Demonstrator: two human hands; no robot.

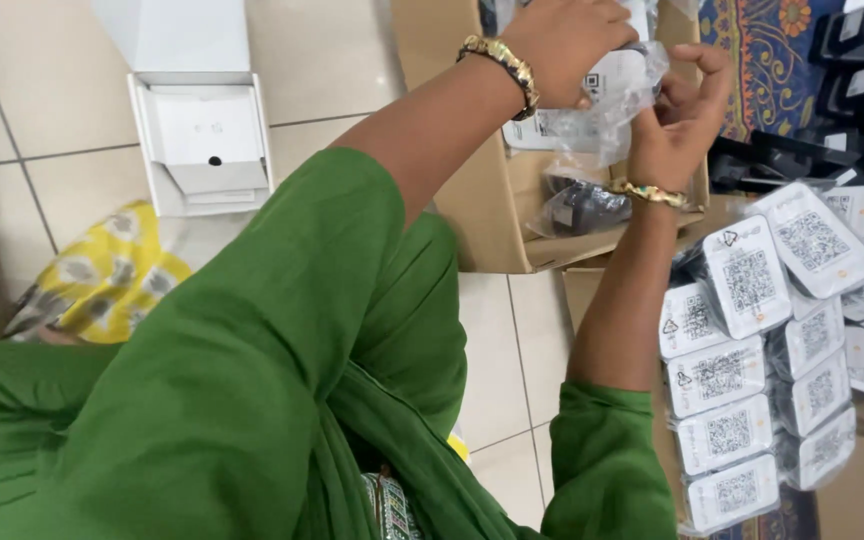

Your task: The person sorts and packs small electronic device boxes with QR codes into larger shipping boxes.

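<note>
Tiled floor [42, 110] carries a cardboard box [497, 215], white box [202, 140] and yellow cloth [102, 280].
</note>
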